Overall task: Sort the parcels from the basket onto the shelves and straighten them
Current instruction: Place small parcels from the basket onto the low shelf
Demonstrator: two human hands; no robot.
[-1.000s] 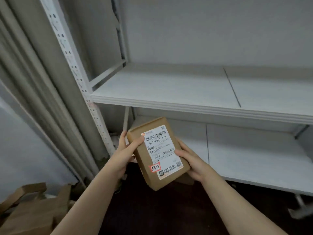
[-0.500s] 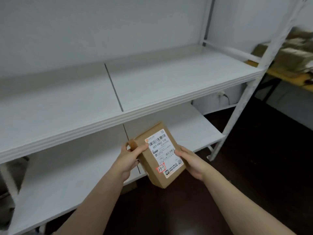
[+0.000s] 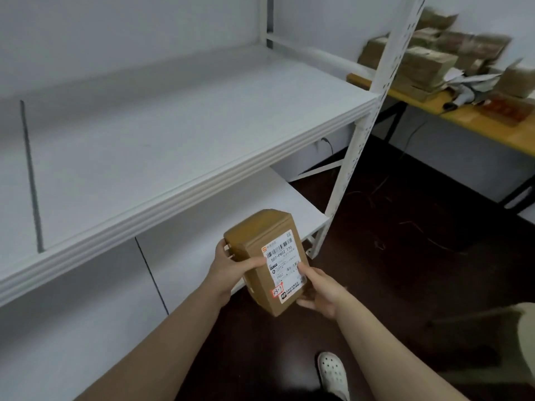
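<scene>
One brown box (image 3: 254,237) is up in the air, tilted, in front of the low shelf (image 3: 188,250) and under the edge of the top shelf (image 3: 173,125). It has a white label (image 3: 285,266) with a red-edged sticker (image 3: 277,291) at the bottom. The left hand (image 3: 228,269) holds its left side, fingers (image 3: 224,248) curled behind it, thumb on the front. The right hand (image 3: 322,295) holds its bottom right corner, thumb on the label. A white shoe (image 3: 333,374) stands on the dark floor (image 3: 405,270) below. Far to the right, a yellow counter (image 3: 477,123) carries a blurry pile (image 3: 428,62) of brown boxes.
</scene>
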